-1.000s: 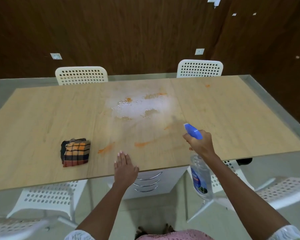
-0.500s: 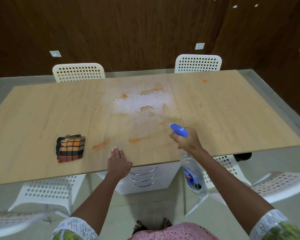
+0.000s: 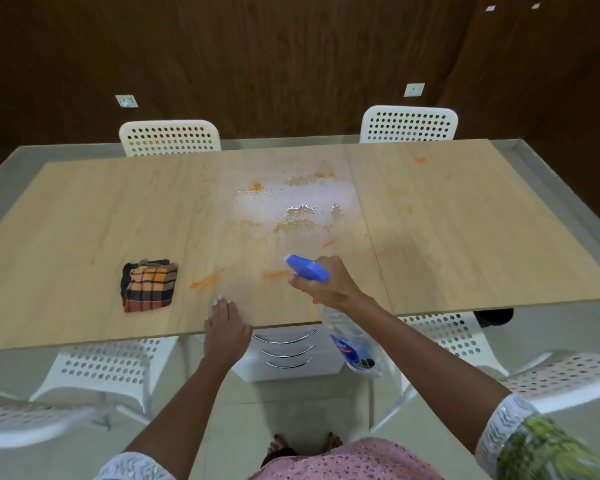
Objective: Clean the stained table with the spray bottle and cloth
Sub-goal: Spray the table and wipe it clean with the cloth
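Moved: right hand (image 3: 329, 285), clamped on spray bottle (image 3: 352, 337), now further left. Left hand (image 3: 226, 323): flat, empty. Advice: aim nozzle at orange streaks (image 3: 207, 280) just ahead.

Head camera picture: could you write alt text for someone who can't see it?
A person's right hand aims a clear plastic spray bottle with a blue nozzle over a light wooden table marked with orange stains and a wet patch. The left hand rests flat on the near edge, and a folded orange-and-black plaid cloth lies to its left.
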